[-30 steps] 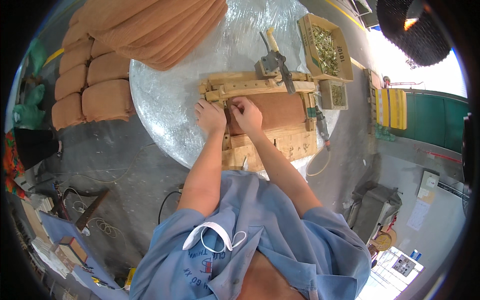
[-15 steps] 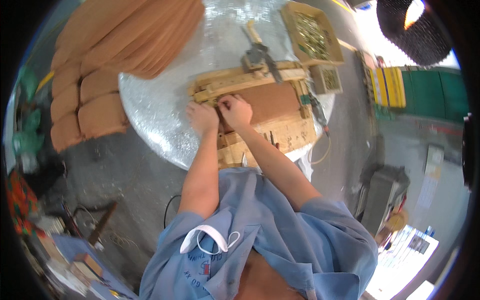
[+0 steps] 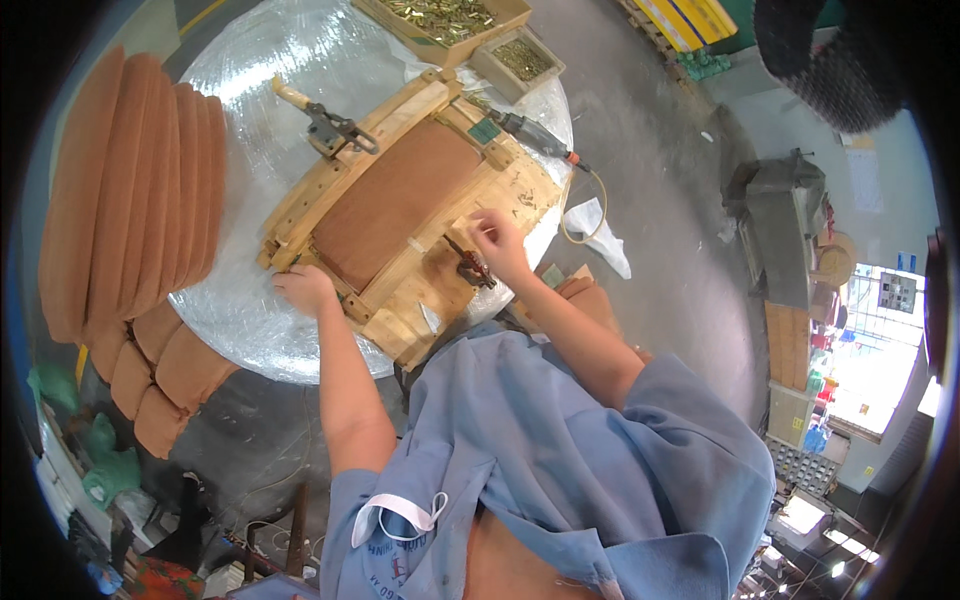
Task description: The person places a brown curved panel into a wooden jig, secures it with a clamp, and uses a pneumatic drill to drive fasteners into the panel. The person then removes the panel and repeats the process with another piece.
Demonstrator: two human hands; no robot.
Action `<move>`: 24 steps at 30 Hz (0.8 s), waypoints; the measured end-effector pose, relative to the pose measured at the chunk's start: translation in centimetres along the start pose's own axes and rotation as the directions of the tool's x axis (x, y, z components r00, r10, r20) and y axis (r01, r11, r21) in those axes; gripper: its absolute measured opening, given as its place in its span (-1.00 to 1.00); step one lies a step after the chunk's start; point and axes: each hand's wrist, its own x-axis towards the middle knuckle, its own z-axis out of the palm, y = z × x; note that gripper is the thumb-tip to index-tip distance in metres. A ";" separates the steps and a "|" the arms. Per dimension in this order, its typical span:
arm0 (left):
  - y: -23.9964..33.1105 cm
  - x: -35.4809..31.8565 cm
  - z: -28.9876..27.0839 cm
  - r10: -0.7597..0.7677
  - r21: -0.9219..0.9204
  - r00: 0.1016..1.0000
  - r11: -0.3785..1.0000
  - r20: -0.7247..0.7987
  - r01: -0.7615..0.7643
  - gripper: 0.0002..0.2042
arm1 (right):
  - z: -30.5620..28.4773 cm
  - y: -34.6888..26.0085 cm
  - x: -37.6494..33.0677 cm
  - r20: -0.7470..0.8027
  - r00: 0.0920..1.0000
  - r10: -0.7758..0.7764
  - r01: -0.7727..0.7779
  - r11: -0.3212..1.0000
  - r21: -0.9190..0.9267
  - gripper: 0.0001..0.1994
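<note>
A wooden jig [image 3: 365,143] lies at a slant on the round table, with a brown upholstered panel [image 3: 395,205] inside its frame. My left hand [image 3: 306,288] is at the jig's near left corner, its bent fingers closed on the wooden edge. My right hand [image 3: 499,245] is over the jig's near board [image 3: 435,290], its fingers curled together; whatever they may hold is too small to make out. Right beside it is a dark toggle clamp [image 3: 470,265] on the near board. Another toggle clamp [image 3: 330,130], with a yellowish handle, is at the far side.
A power tool [image 3: 535,133] with a yellow cord lies at the jig's right end. Behind it are a carton of metal fasteners [image 3: 450,50] and a smaller box [image 3: 520,60]. Brown panels [image 3: 130,190] are stacked at left. The table [image 3: 235,330] is wrapped in clear film.
My hands were together at the jig's left end; my right hand has moved away to the right, by the near clamp. My left hand stays at that end. The view has turned.
</note>
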 end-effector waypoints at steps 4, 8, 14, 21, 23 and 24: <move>0.1 0.2 -0.1 0.007 0.002 1.000 1.000 -0.031 -0.007 -0.53 | -5.7 2.1 2.4 -0.217 0.967 0.132 -0.111 0.988 0.107 -0.70; -2.0 1.4 1.1 0.051 -0.055 0.995 0.997 -0.082 -0.055 -0.49 | -10.9 6.8 3.6 -0.327 0.940 0.101 -0.128 0.990 -0.063 -0.62; -5.0 1.6 -0.6 -0.166 -0.482 0.972 0.846 0.165 0.227 -0.39 | -14.1 12.2 2.9 -0.098 0.990 0.102 -0.123 0.964 -0.236 -0.61; 0.4 -9.1 -3.6 -0.181 -0.469 0.975 0.877 -0.131 0.100 -0.57 | -15.0 13.8 5.2 0.015 0.999 0.047 -0.040 0.946 -0.322 -0.79; 4.6 -14.9 -3.7 -0.072 -0.453 0.972 0.891 -0.225 -0.038 -0.60 | -15.2 14.3 5.4 0.044 0.999 0.010 0.005 0.938 -0.347 -0.84; 6.4 -17.2 -3.1 -0.011 -0.448 0.969 0.888 -0.247 -0.104 -0.62 | -15.3 14.4 5.5 0.069 0.998 0.006 0.020 0.929 -0.368 -0.85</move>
